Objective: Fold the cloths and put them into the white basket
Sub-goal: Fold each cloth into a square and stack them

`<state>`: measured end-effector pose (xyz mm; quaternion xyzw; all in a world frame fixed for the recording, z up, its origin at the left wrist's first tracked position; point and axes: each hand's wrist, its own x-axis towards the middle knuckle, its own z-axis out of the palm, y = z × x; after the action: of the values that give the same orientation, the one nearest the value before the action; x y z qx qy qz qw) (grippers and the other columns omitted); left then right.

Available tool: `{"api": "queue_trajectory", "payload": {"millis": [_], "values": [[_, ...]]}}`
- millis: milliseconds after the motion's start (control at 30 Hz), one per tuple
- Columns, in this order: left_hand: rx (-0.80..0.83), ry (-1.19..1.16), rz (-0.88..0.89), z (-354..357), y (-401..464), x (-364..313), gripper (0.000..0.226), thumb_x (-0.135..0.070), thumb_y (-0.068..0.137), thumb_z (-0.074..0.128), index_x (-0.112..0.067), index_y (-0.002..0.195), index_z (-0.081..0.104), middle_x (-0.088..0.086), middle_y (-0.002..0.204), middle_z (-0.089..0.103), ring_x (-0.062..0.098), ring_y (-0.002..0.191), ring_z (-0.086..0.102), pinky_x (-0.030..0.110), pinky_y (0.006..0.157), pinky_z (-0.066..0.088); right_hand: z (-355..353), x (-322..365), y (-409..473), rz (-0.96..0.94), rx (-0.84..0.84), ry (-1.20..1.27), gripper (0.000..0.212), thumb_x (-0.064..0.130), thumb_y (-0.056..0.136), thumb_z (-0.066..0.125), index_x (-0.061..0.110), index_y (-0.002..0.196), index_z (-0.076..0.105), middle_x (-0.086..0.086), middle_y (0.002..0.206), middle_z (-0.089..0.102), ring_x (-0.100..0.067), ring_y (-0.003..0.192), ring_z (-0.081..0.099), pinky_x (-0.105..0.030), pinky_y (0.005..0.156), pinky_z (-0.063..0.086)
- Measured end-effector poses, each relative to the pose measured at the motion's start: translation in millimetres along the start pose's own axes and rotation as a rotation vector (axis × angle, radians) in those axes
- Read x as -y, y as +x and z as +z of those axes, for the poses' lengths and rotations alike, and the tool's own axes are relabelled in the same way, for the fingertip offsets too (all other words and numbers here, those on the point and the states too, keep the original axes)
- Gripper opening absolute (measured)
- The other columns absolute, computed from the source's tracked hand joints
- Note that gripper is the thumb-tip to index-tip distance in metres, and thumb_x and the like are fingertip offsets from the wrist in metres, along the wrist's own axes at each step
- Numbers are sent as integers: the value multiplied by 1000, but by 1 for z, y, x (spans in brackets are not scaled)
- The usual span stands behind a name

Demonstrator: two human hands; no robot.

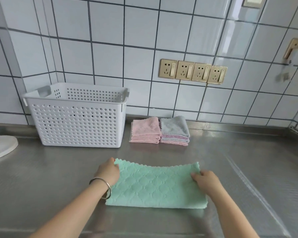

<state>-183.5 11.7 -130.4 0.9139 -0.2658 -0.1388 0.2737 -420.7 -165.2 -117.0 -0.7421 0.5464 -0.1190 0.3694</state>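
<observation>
Cloths: one green cloth (pixel 156 185) lies flat on the steel counter (pixel 230 169), plus two folded stacks, a pink-topped stack (pixel 145 130) and a grey-topped stack (pixel 175 130); how many cloths each stack holds cannot be told.
Basket: one white basket (pixel 76 117), perforated, standing at about 10 o'clock from the green cloth; its inside shows only partly.
Stacks' place: side by side and touching, at 12 o'clock from the green cloth, just beside the basket at its 3 o'clock.
Hands: two, both bare; a metal bangle (pixel 101 187) sits on the left wrist.
Left hand (pixel 107 172): at the cloth's 10 o'clock corner, fingers closed on that far left corner, which is raised slightly off the counter.
Right hand (pixel 207 182): at the cloth's 2 o'clock edge, fingers pinched on the right edge just below the far corner.
Green cloth to fingers: stretched between the two hands, far edge sagging in a shallow curve, near edge resting on the counter at 6 o'clock.
Other: four gold wall sockets (pixel 193 71) in a row; one round white disc (pixel 2 146) at 9 o'clock.
</observation>
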Motion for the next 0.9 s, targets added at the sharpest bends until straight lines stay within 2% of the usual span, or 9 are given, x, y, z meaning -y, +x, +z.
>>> {"api": "queue_trajectory", "payload": {"millis": [100, 233, 367, 500, 600, 667, 733, 800, 900], "values": [[-67, 88, 16, 12, 6, -6, 27, -18, 97, 33, -2, 115, 45, 25, 118, 58, 38, 110, 54, 37, 84, 43, 10, 1, 8, -11, -90, -78, 30, 26, 93, 49, 18, 64, 45, -3, 74, 56, -24, 77, 49, -27, 65, 36], [-110, 131, 43, 23, 14, -5, 24, -18, 96, 34, -5, 112, 46, 24, 108, 63, 38, 101, 59, 37, 77, 46, 23, -5, 12, 9, -186, -140, 21, 32, 93, 46, 15, 85, 55, -10, 100, 65, -26, 82, 52, -29, 68, 40], [-147, 152, 73, 24, 15, -8, 23, -15, 95, 35, -4, 112, 46, 23, 107, 64, 39, 99, 60, 40, 78, 47, 26, -3, 16, 16, -229, -181, 26, 33, 93, 45, 15, 102, 61, -10, 106, 65, -30, 97, 59, -29, 69, 40], [-130, 167, 64, 23, 11, -7, 21, -19, 94, 39, -5, 110, 43, 22, 108, 63, 39, 99, 61, 39, 76, 47, 32, -5, 14, 17, -223, -243, 26, 32, 91, 47, 17, 112, 54, -8, 114, 62, -29, 101, 59, -29, 71, 40], [-257, 273, 119, 17, 1, -6, 40, -37, 89, 49, -13, 121, 42, 10, 123, 53, 32, 113, 52, 39, 82, 47, 33, -5, 4, -100, -371, -413, 42, 35, 90, 50, 19, 128, 41, -4, 126, 50, -26, 114, 49, -33, 84, 42], [-316, 352, 283, 18, -7, -15, 55, -48, 87, 48, -24, 136, 36, 3, 141, 39, 26, 130, 36, 42, 98, 39, 41, -1, -5, -259, -446, -540, 51, 39, 88, 50, 23, 135, 39, -2, 133, 47, -25, 120, 43, -34, 92, 39], [-142, 417, 419, 30, -13, -22, 64, -59, 86, 32, -34, 144, 21, -4, 156, 17, 21, 145, 10, 48, 114, 15, 59, 7, -17, -397, -363, -569, 49, 41, 86, 48, 26, 133, 47, -1, 136, 49, -26, 124, 45, -38, 97, 39], [60, 496, 442, 44, -21, -19, 86, -75, 69, 7, -37, 147, 8, -9, 159, 1, 20, 146, -9, 51, 116, -6, 73, 7, -34, -455, -256, -614, 54, 52, 81, 32, 32, 125, 57, -2, 136, 54, -27, 125, 50, -43, 100, 43], [192, 509, 415, 53, -21, -10, 127, -94, 33, -15, -37, 147, -5, -8, 158, -10, 22, 145, -18, 50, 116, -10, 76, -8, -38, -379, -76, -616, 97, 75, 62, -10, 38, 143, 29, 2, 156, 20, -22, 144, 15, -41, 117, 16]]}}
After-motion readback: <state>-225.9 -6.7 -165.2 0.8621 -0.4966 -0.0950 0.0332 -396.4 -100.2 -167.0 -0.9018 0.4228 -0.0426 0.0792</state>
